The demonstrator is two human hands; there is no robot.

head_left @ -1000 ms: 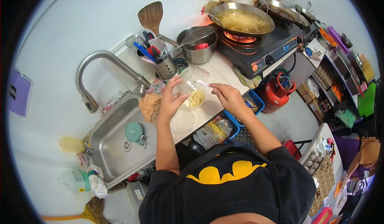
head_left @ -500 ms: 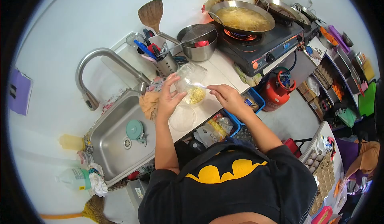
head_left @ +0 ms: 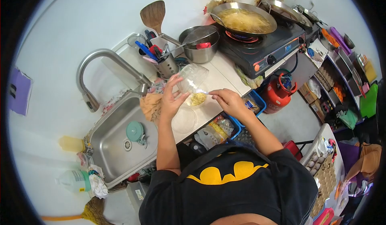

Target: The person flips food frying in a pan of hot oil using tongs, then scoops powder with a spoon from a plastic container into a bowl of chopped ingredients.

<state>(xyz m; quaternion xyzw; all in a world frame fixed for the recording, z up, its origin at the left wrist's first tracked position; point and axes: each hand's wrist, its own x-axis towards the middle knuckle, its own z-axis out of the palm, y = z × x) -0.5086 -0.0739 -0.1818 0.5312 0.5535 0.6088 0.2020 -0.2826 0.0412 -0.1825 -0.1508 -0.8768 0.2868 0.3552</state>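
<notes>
My left hand (head_left: 173,101) grips a clear plastic tub (head_left: 196,73) from its near side, tilted over the counter, with some white stuff showing in it. In the fingers of my right hand (head_left: 230,102) is a light-coloured spoon (head_left: 204,92), its tip close to the tub's lower edge. Right below lies chopped pale-yellow food (head_left: 197,100) in a small clear container, partly hidden by the spoon and tub. A round clear lid (head_left: 184,119) rests on the counter nearer my body.
A sink (head_left: 116,154) with a curved faucet (head_left: 82,78) is on the left. Behind my hands stand a utensil holder (head_left: 167,67) and a steel pot (head_left: 201,55). At the right, a wok of oil (head_left: 243,20) sits over a lit stove (head_left: 265,50); a red gas cylinder (head_left: 277,94) stands below.
The spoon has come slightly down toward the chopped food, and white stuff now shows in the tilted tub. My left hand stays about where it was, still holding the tub.
</notes>
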